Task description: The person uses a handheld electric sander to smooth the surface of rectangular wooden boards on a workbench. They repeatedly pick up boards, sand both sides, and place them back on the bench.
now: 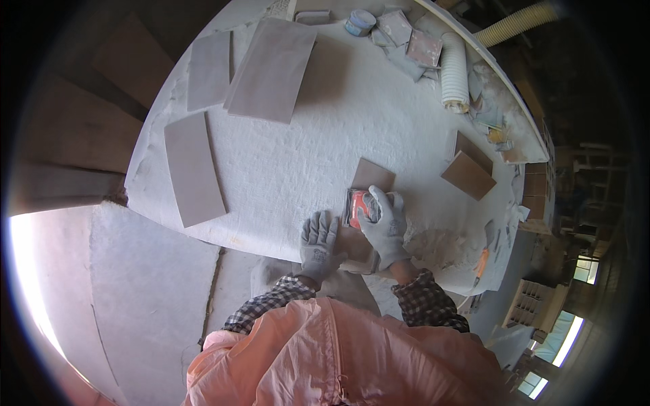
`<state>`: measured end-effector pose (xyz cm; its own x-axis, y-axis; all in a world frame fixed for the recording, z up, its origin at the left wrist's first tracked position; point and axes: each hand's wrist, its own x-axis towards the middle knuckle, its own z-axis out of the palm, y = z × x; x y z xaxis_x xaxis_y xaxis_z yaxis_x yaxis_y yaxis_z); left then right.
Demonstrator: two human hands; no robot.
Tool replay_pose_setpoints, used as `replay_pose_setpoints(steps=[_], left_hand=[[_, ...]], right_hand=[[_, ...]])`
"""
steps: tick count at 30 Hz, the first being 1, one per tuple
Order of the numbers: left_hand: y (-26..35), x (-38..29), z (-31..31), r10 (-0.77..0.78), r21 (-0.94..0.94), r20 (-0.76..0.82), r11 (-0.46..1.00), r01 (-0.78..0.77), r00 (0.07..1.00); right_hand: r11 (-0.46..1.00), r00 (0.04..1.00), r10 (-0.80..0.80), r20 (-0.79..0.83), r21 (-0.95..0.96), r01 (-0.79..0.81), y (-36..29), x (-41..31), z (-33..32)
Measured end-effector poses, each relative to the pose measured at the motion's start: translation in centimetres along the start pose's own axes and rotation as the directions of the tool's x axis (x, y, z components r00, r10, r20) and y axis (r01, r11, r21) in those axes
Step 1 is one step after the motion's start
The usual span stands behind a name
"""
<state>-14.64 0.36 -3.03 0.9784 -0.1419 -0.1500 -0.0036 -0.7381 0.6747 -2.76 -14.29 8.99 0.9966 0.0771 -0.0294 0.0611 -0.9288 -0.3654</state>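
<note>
My right hand [387, 223], in a grey work glove, is closed around a red and black power sander [359, 208]. The sander rests on a flat brown panel [373, 174], whose far corner and near part show on either side of it. My left hand [320, 246], gloved too, lies flat at the panel's left edge near the front of the dusty table, its fingers pointing away from me and its thumb towards the panel. Whether it presses on the panel cannot be told.
Thin panels [274, 68] lie stacked at the back left, with another panel [194, 169] nearer. Small brown boards [468, 175] lie at right. A ribbed hose [454, 73], scraps [424, 48] and a blue tub [360, 23] line the back rim. An orange-handled tool [481, 262] lies at the front right.
</note>
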Motion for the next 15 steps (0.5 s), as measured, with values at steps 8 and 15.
replay_pose_setpoints(steps=[8, 15], left_hand=[[2.0, 0.7, -0.4, -0.046, 0.092, 0.090, 0.995, 0.038, 0.995], [1.8, 0.5, -1.1, -0.130, 0.095, 0.098, 0.988, 0.121, 0.987]], right_hand=[[0.984, 0.982, 0.148, -0.116, -0.077, -0.158, 2.0, 13.3, -2.0], [0.997, 0.997, 0.050, -0.059, -0.058, -0.053, 3.8, 1.1, -0.9]])
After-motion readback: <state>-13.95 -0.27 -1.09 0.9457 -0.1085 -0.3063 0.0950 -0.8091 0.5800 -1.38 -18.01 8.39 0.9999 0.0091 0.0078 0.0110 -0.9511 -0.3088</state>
